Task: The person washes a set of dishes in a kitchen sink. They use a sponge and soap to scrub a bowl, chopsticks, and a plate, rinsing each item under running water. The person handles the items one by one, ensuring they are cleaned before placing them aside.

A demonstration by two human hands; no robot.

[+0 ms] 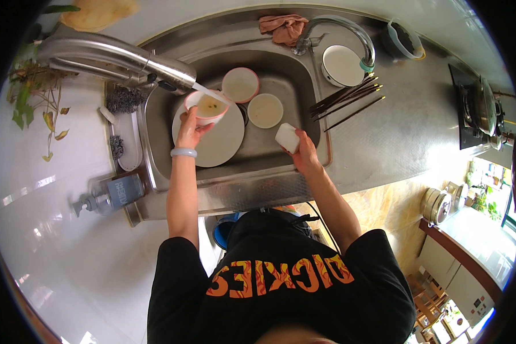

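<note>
My left hand [191,131] grips a pink-rimmed bowl [205,115] over a large white plate [217,148] in the steel sink [279,81]. A stream of water from the pull-out faucet [172,75] runs across the bowl's rim; small dark bits show inside the bowl. In my right hand [304,150] is a white sponge [287,138], held above the sink's right front part. Behind the plate, another pink-rimmed bowl [240,85] rests on the sink floor. Close to it stands a white bowl [265,111] with cloudy liquid.
Several dark chopsticks [348,99] lie on the right drainboard near an enamel bowl [343,65] under a second, curved tap [365,43]. A pinkish cloth [284,28] is bunched behind the sink. Steel scourers [124,99] and a pump bottle [120,193] sit at the left.
</note>
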